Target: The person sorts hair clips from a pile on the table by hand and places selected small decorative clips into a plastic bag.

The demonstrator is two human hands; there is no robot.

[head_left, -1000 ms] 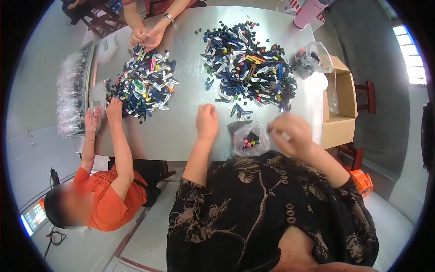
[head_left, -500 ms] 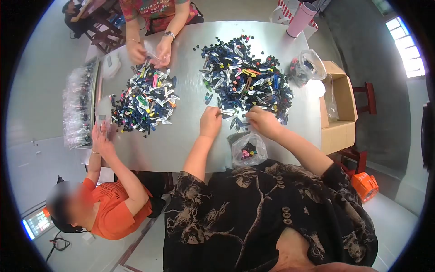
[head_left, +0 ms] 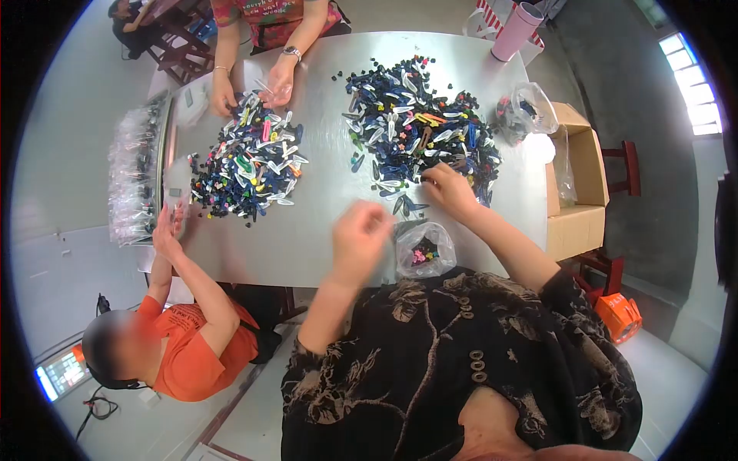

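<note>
A large pile of hair clips [head_left: 400,131], mostly dark blue, black and silver with a few bright ones, lies before me, mixed with small black pieces. At its near edge, my right hand [head_left: 452,192] has its fingers pinched together; what they hold is too small to make out. Motion blurs my left hand [head_left: 360,234], raised left of a clear plastic bag [head_left: 440,263], so its fingers are unclear. Pink, yellow and dark small items [head_left: 421,255] show in that bag's mouth. A few loose dark clips [head_left: 407,205] lie between the pile and the bag.
A second clip pile [head_left: 250,165] lies to the left, where two co-workers' hands [head_left: 278,83] work. Filled clear packets [head_left: 134,180] stand along the left edge. At right are a bag of small pieces [head_left: 530,111], a cardboard box [head_left: 576,227] and a pink tumbler [head_left: 516,32].
My left hand has drawn back from the pile's edge towards me, beside the bag. My right hand has moved slightly up and right, further into the pile's edge.
</note>
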